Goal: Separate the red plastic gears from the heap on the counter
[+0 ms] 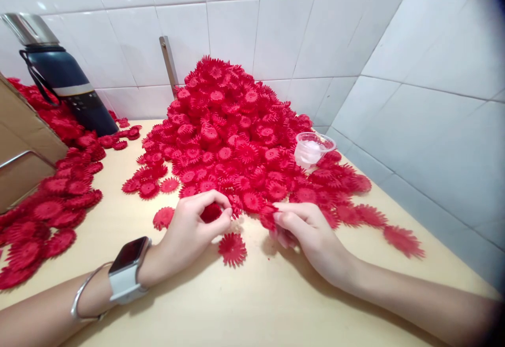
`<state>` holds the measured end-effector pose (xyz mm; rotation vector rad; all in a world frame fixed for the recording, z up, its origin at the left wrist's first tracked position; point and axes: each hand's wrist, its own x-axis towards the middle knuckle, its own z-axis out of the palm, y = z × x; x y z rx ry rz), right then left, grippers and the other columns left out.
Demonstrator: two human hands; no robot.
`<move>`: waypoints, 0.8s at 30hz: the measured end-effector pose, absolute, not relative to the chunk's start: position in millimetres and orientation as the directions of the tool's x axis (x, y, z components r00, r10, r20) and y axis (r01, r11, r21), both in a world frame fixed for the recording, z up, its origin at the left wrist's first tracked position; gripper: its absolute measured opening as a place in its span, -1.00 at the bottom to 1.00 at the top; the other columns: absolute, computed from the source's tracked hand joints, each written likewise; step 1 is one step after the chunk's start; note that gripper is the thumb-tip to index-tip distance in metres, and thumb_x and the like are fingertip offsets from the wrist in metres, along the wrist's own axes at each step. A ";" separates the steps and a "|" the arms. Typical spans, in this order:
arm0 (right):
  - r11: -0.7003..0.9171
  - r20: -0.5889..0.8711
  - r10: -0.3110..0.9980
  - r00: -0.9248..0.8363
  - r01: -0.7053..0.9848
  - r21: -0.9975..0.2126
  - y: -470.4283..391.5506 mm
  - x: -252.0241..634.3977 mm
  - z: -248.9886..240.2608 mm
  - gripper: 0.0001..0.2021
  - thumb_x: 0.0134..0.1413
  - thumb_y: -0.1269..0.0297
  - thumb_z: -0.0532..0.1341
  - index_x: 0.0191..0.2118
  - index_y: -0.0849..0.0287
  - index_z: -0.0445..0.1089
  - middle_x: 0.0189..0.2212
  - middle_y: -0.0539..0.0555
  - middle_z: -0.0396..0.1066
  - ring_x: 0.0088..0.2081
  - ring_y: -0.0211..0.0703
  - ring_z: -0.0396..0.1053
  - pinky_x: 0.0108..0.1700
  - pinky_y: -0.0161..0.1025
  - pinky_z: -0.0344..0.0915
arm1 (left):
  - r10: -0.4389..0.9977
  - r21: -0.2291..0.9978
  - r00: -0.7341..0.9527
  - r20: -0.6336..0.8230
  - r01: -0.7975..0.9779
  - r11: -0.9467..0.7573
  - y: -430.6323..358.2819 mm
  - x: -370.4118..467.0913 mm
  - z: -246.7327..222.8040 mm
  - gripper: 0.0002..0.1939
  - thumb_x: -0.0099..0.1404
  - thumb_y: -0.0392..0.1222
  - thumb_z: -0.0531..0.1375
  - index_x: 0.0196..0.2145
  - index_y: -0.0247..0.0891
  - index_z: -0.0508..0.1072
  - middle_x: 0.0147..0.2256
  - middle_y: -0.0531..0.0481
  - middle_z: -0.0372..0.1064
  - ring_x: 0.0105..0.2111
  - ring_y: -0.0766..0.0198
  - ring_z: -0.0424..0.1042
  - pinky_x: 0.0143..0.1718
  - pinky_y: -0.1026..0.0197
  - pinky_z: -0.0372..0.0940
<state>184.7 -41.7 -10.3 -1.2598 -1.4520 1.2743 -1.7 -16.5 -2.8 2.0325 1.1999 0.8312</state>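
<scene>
Nearest the camera, two bare forearms (43, 310) reach over a pale tabletop (252, 305). The right hand (315, 244) grips a red petalled disc (268, 217) between its fingers, at the tips. The left hand (185, 234) curls, thumb and forefinger nearly meeting; whether they grip anything is unclear. Another disc (232, 249) lies between the hands, just below the left fingertips. A light pinch near the centre would probably spare the thin petals.

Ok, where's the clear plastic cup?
In the head view, the clear cup sits at the right edge of the big red pile, beyond the right hand.
</scene>
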 end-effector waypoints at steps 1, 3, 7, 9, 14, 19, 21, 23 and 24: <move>-0.005 -0.028 0.989 -0.144 0.159 -0.987 -41.8 184.7 -10.1 -0.75 -0.12 0.32 0.00 -0.73 0.19 0.18 -0.79 -0.08 0.10 -0.69 -0.37 0.06 -0.65 -0.40 -0.02 | 0.897 0.776 0.395 0.197 0.496 -0.389 -16.8 -1.5 -2.5 -0.92 0.14 -0.39 0.09 -0.47 -0.27 0.32 -0.49 0.12 0.33 -0.49 0.40 0.30 -0.46 0.38 0.18; 0.007 -0.011 0.993 -0.114 0.159 -0.987 -41.9 184.8 -9.8 -0.73 -0.09 0.29 0.01 -0.72 0.20 0.18 -0.78 -0.08 0.11 -0.68 -0.37 0.07 -0.65 -0.41 -0.02 | 0.889 0.784 0.414 0.194 0.479 -0.394 -17.9 -1.1 -2.2 -0.96 0.15 -0.34 0.10 -0.43 -0.25 0.28 -0.48 0.12 0.31 -0.50 0.40 0.29 -0.47 0.37 0.19; 0.044 0.018 0.992 -0.126 0.200 -0.979 -41.6 185.3 -10.1 -0.65 -0.01 0.22 0.03 -0.73 0.19 0.13 -0.78 -0.11 0.06 -0.69 -0.39 0.04 -0.65 -0.41 -0.01 | 0.870 0.791 0.448 0.205 0.448 -0.417 -20.4 -1.4 -3.7 -0.77 0.12 -0.40 0.09 -0.25 -0.21 0.21 -0.33 0.07 0.27 -0.36 0.34 0.32 -0.33 0.30 0.25; 0.068 0.042 0.991 -0.130 0.208 -0.976 -41.6 185.7 -10.8 -0.63 0.02 0.20 0.04 -0.73 0.19 0.11 -0.77 -0.11 0.03 -0.68 -0.39 0.03 -0.64 -0.41 -0.01 | 0.865 0.790 0.452 0.216 0.439 -0.427 -20.8 -1.2 -5.0 -0.65 0.09 -0.48 0.04 -0.16 -0.21 0.16 -0.22 0.01 0.24 -0.22 0.29 0.31 -0.18 0.24 0.24; 0.094 0.047 0.969 -0.242 0.185 -0.978 -42.4 186.1 -11.2 -0.69 0.05 0.25 0.05 -0.67 0.19 0.13 -0.71 -0.09 0.15 -0.64 -0.37 0.11 -0.60 -0.40 0.06 | 0.875 0.740 0.433 0.215 0.513 -0.435 -19.2 1.9 -5.0 -0.62 0.20 -0.46 -0.06 -0.02 -0.24 0.08 -0.09 -0.10 0.18 -0.06 0.22 0.22 -0.02 0.16 0.15; 0.064 0.012 0.904 -0.427 0.108 -0.992 -42.5 183.8 -10.6 -0.91 0.04 0.35 0.10 -0.44 0.22 0.28 -0.57 -0.05 0.28 -0.54 -0.35 0.22 -0.50 -0.39 0.15 | 0.801 0.676 0.560 0.212 0.508 -0.534 -17.5 2.8 -4.9 -0.60 0.26 -0.34 -0.01 0.05 -0.20 0.05 -0.01 -0.10 0.17 -0.02 0.19 0.20 -0.01 0.14 0.15; 0.041 0.009 0.914 -0.406 0.069 -0.997 -41.9 182.9 -11.3 -0.93 0.05 0.34 0.12 -0.40 0.21 0.29 -0.55 -0.06 0.27 -0.54 -0.36 0.21 -0.50 -0.40 0.15 | 0.755 0.668 0.626 0.194 0.480 -0.569 -17.6 2.4 -5.2 -0.62 0.25 -0.32 0.03 0.03 -0.18 0.09 -0.03 -0.09 0.19 -0.06 0.21 0.23 -0.05 0.16 0.18; 0.020 0.000 0.927 -0.375 0.049 -0.999 -41.3 182.4 -12.0 -0.93 0.04 0.33 0.13 -0.41 0.20 0.29 -0.57 -0.07 0.26 -0.56 -0.37 0.20 -0.53 -0.41 0.13 | 0.721 0.667 0.665 0.194 0.450 -0.594 -18.3 1.9 -4.9 -0.61 0.23 -0.34 0.06 0.01 -0.16 0.12 -0.06 -0.06 0.22 -0.09 0.23 0.25 -0.08 0.18 0.20; 0.018 0.000 0.929 -0.371 0.047 -0.999 -41.0 182.3 -12.2 -0.92 0.03 0.32 0.15 -0.43 0.20 0.30 -0.58 -0.08 0.26 -0.57 -0.38 0.19 -0.54 -0.41 0.12 | 0.709 0.665 0.676 0.200 0.438 -0.605 -18.9 1.7 -4.5 -0.60 0.22 -0.36 0.07 0.00 -0.15 0.13 -0.07 -0.05 0.23 -0.10 0.24 0.26 -0.09 0.20 0.20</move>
